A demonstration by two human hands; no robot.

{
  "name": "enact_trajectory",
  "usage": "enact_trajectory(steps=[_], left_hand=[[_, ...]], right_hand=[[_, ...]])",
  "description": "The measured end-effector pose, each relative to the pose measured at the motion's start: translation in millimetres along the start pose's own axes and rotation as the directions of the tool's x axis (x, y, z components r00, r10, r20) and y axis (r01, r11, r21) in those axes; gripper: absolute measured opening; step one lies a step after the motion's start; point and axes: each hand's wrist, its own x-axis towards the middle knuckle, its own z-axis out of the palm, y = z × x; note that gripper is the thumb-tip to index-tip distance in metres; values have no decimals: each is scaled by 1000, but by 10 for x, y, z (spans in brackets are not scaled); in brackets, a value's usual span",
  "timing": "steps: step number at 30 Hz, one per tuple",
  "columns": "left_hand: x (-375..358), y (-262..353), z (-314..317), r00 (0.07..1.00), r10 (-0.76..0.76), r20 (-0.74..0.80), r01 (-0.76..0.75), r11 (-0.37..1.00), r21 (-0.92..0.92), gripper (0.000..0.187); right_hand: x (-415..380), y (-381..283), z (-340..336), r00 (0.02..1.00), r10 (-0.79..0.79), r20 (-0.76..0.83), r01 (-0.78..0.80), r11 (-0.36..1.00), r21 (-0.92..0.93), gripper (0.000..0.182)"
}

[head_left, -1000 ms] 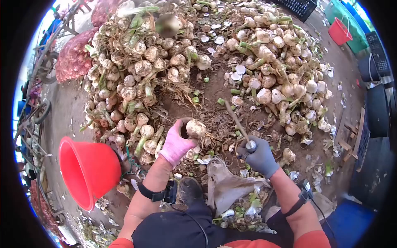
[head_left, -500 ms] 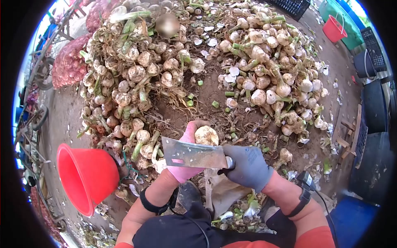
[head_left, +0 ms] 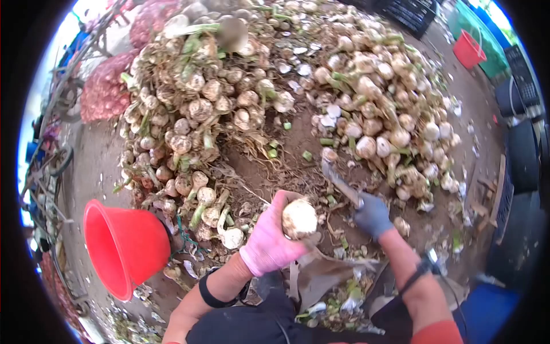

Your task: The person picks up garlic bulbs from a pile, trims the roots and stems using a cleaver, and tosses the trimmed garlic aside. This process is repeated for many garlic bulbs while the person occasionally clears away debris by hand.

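My left hand [head_left: 274, 241], in a pink glove, is closed around a garlic bulb [head_left: 299, 219] whose pale face points up. In a grey glove, my right hand [head_left: 373, 215] grips a cleaver [head_left: 341, 184] by its handle. The blade appears almost edge-on and slants up and left, apart from the bulb. Beyond my hands lie two heaps of garlic, a left heap [head_left: 195, 103] with stems and dry roots and a right heap [head_left: 384, 109]. Cut green stem pieces [head_left: 307, 155] are scattered on the soil between them.
A red bucket [head_left: 134, 241] lies tipped toward the left, near my left forearm. Pink mesh sacks [head_left: 106, 89] stand at far left. Black crates [head_left: 409, 14], another red bucket [head_left: 468, 49] and dark tubs [head_left: 518, 229] line the back and right. Trimmings lie by my feet.
My right hand has swung the cleaver away from the bulb, to the right and forward, turning the blade edge-on. My left hand has moved slightly right and down, with the bulb's pale side now upward.
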Motion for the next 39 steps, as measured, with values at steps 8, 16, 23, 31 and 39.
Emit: enact_trajectory(steps=[8,16,23,31,39], left_hand=[[357,-194,-60,962,-104,-251,76,990,-119,61],[303,-816,-145,912,-387,138,249,255,-934,20],[228,-629,-109,931,-270,246,280,99,-955,29],[828,-582,33,988,-56,141,143,651,-745,56],[759,156,190,993,56,101,14,810,-586,71]], right_hand=[[-372,-421,-90,987,21,-158,54,888,457,29],[-494,-826,-106,966,-190,-173,241,905,351,32],[-132,-6,69,938,343,-47,-302,877,375,12],[-632,930,-681,842,484,-241,-297,786,542,10],[-1128,1096,-346,907,411,-86,-397,906,143,38]])
